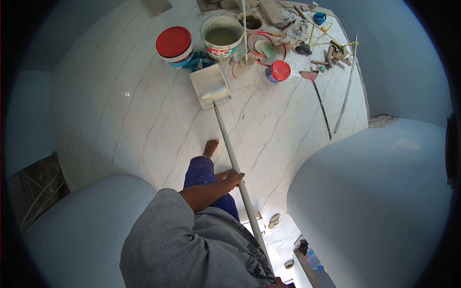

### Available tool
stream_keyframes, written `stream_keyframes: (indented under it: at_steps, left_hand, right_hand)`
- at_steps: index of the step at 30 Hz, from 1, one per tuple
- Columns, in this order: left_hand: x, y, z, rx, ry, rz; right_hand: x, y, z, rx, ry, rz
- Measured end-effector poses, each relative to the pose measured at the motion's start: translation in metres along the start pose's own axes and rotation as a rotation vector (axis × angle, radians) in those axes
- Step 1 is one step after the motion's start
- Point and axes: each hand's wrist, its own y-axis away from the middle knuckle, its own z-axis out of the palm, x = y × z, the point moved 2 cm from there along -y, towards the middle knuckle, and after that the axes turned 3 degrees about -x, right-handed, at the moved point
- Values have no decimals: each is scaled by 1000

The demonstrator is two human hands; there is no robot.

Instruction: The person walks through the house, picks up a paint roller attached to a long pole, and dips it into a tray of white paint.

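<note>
My left hand is closed around the long pale pole of a paint roller. At the pole's far end, the white roller rests in a white paint tray on the floor. The pole slants down past my grey shirt to the bottom edge. There a sliver of what looks like my right hand shows near the pole; its fingers cannot be made out.
Beyond the tray stand a red-lidded bucket, an open bucket of murky liquid and a small red-lidded tub. Tools and debris lie at the back right, with a long-handled scraper. Curved walls flank me; sandals lie behind.
</note>
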Motion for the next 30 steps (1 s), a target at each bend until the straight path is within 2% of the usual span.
stream_keyframes:
  at_steps: [1,2,9,15,18,22,26,27,30]
  left_hand:
    - [9,9,3,-4,7,-4]
    - [20,19,5,25,7,21]
    - [24,-34,-15,114,4,49]
    - [35,-12,-11,148,0,107]
    - [28,-27,-15,156,-44,139]
    - [33,-59,-26,152,-23,148]
    - [40,-31,-21,157,25,187]
    - [47,-15,-18,185,-56,178]
    - [50,2,-12,119,-8,113]
  right_hand:
    - [3,-1,0,56,-18,-179]
    - [6,-3,2,56,-13,-174]
    - [-32,-11,-16,-123,115,1]
    - [-50,-1,-32,-279,247,174]
    - [-68,7,-42,-230,250,191]
    - [-50,-3,-25,-175,199,89]
    - [-38,-6,-19,-142,185,28]
    - [-38,-6,-18,-141,185,22]
    - [-37,-7,-18,-127,182,5]
